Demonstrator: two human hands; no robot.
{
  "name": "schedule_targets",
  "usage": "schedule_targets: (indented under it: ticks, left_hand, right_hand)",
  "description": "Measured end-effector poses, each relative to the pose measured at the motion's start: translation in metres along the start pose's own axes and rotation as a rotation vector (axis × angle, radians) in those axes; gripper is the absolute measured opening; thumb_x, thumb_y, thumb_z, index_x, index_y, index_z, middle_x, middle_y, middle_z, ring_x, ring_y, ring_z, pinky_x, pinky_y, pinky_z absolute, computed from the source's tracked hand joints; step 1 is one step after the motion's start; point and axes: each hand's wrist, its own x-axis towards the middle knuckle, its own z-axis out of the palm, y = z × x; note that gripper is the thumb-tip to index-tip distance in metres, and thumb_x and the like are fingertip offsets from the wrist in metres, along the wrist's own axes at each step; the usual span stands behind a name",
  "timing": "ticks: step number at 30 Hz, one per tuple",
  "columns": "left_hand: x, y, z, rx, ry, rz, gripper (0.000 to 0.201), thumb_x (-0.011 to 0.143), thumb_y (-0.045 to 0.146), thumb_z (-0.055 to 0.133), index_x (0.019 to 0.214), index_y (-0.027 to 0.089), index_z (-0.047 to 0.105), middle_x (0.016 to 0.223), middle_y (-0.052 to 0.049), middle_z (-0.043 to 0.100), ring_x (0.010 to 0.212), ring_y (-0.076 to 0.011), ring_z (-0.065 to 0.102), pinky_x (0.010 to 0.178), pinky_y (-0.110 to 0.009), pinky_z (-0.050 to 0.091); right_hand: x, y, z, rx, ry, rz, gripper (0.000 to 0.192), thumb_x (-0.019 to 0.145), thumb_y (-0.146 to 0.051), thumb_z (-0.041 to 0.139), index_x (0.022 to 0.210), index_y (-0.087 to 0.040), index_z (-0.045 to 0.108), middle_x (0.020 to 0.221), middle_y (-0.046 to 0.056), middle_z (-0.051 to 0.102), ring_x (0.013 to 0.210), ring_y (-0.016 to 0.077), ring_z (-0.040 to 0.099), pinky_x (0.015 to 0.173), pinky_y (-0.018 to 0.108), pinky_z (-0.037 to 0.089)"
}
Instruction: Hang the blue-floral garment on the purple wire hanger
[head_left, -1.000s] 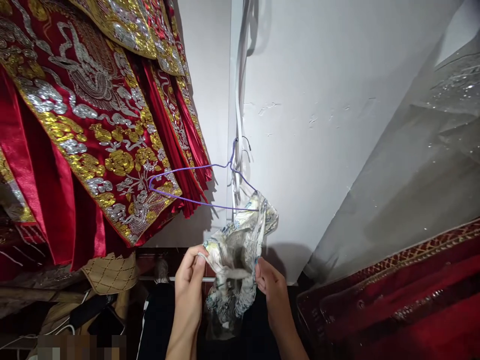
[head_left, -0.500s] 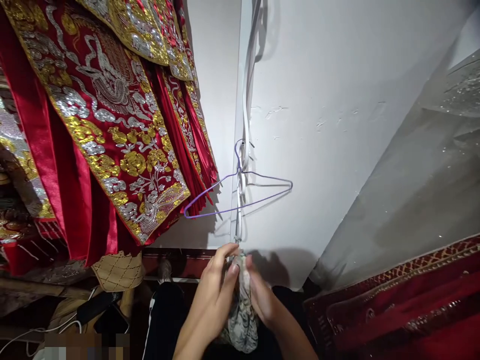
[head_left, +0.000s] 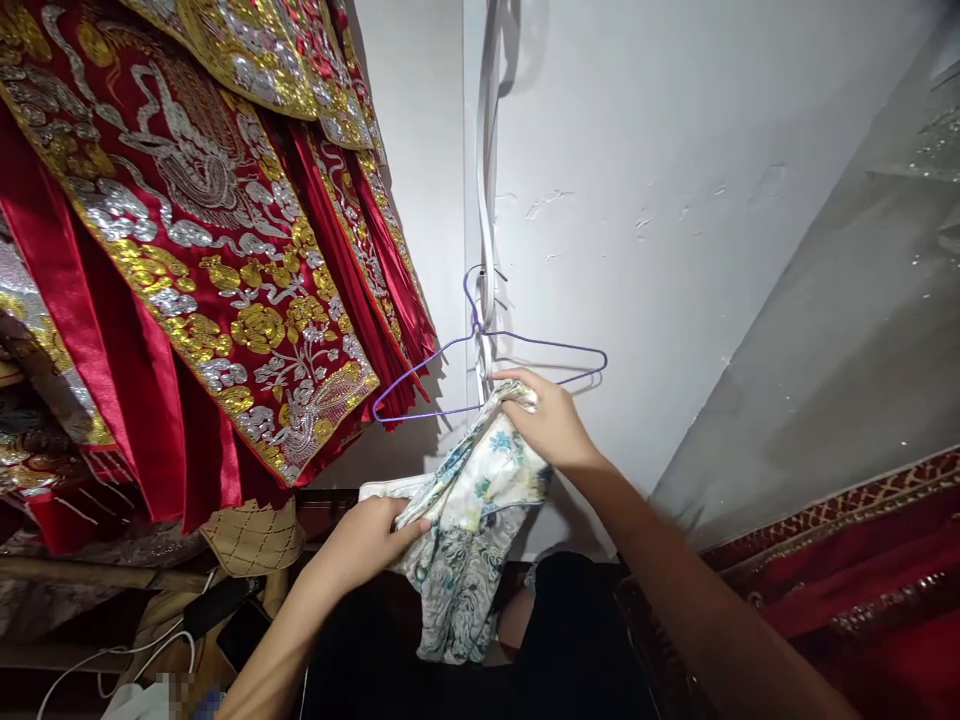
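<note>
White wall (head_left: 660, 110) with small scuffs (head_left: 551, 204); light is bright there, dim in lower corners. At left, red embroidered cloth (head_left: 262, 328) hanging. At right, greyish sheeting (head_left: 832, 340).

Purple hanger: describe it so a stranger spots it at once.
Find the large red garment embroidered in gold and silver on the picture's left. At its lower right edge, in front of the white wall, is the hanger, its lower bar partly hidden by the right hand and patterned cloth. Its thin purple outline sets it apart from the white strap near it.
</note>
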Motion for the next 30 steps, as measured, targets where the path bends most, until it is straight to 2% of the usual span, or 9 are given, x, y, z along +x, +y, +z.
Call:
schedule_targets:
  ticks: [4,9,13,17,20,22,24,28,30]
  left_hand:
    - [-0.001,-0.013,0.003,0.240,-0.128,-0.014,0.036,0.086,0.052,0.058,0.079,0.019,0.070,0.086,-0.010,0.073,0.084,-0.0281,0.067,0.077,-0.033,0.046]
    - [0.012,-0.024,-0.012,0.365,0.100,0.062,0.032,0.090,0.042,0.057,0.080,0.017,0.073,0.109,-0.017,0.072,0.111,-0.0343,0.063,0.103,-0.047,0.043]
    - [0.023,-0.011,-0.046,0.260,0.359,0.287,0.024,0.092,0.032,0.054,0.087,0.018,0.073,0.125,-0.015,0.067,0.123,-0.0321,0.057,0.110,-0.049,0.041]
    - [0.037,0.022,-0.071,0.197,0.587,0.392,0.025,0.093,0.032,0.052,0.074,0.019,0.061,0.131,-0.016,0.064,0.128,-0.0320,0.055,0.110,-0.048,0.042]
    - [0.055,0.041,-0.082,0.141,0.657,0.406,0.018,0.093,0.033,0.054,0.083,0.020,0.060,0.120,-0.013,0.069,0.114,-0.0288,0.064,0.099,-0.043,0.050]
    - [0.067,0.046,-0.088,0.082,0.644,0.426,0.017,0.093,0.031,0.054,0.103,0.020,0.063,0.112,-0.008,0.073,0.103,-0.0249,0.068,0.091,-0.037,0.052]
    - [0.074,0.046,-0.094,0.063,0.613,0.458,0.027,0.094,0.028,0.054,0.118,0.021,0.063,0.109,-0.005,0.075,0.098,-0.0226,0.071,0.089,-0.033,0.053]
    - [0.075,0.041,-0.097,0.087,0.618,0.476,0.028,0.095,0.032,0.057,0.115,0.019,0.070,0.105,-0.005,0.077,0.089,-0.0216,0.072,0.083,-0.030,0.053]
    - [0.072,0.042,-0.094,0.073,0.640,0.485,0.030,0.094,0.036,0.059,0.113,0.018,0.072,0.104,-0.006,0.078,0.086,-0.0211,0.072,0.080,-0.029,0.053]
  right_hand:
    - [0.004,0.045,0.021,-0.006,-0.146,0.004,0.041,0.085,-0.020,0.053,0.123,-0.021,0.068,0.118,0.008,0.073,0.106,0.0264,0.067,0.094,0.039,0.050]
    - [-0.006,0.072,0.001,0.003,-0.196,-0.021,0.034,0.082,-0.014,0.052,0.104,-0.024,0.075,0.100,0.003,0.077,0.096,0.0256,0.071,0.090,0.039,0.053]
    - [-0.016,0.067,-0.025,0.054,-0.234,-0.036,0.053,0.077,-0.010,0.052,0.123,-0.027,0.072,0.128,0.002,0.071,0.122,0.0268,0.063,0.103,0.037,0.048]
    - [-0.024,0.046,-0.032,0.107,-0.370,-0.002,0.056,0.072,-0.008,0.051,0.119,-0.026,0.075,0.124,0.001,0.073,0.116,0.0276,0.066,0.097,0.035,0.052]
    - [-0.030,0.025,-0.031,0.170,-0.450,0.019,0.057,0.072,-0.010,0.052,0.121,-0.028,0.074,0.124,0.001,0.073,0.113,0.0265,0.068,0.094,0.034,0.054]
    - [-0.034,0.017,-0.034,0.161,-0.406,0.017,0.057,0.074,-0.013,0.055,0.127,-0.029,0.071,0.126,0.001,0.071,0.119,0.0266,0.064,0.098,0.034,0.052]
    - [-0.036,0.018,-0.043,0.110,-0.248,0.033,0.065,0.076,-0.018,0.059,0.140,-0.028,0.061,0.117,0.004,0.073,0.114,0.0264,0.066,0.098,0.035,0.052]
    - [-0.023,0.045,-0.072,-0.024,0.165,0.114,0.096,0.076,-0.026,0.067,0.161,-0.019,0.024,0.084,0.003,0.072,0.079,0.0236,0.070,0.078,0.036,0.057]
    - [-0.009,0.059,-0.089,-0.126,0.211,0.106,0.093,0.075,-0.029,0.070,0.159,-0.016,0.031,0.091,0.006,0.074,0.085,0.0253,0.069,0.081,0.037,0.055]
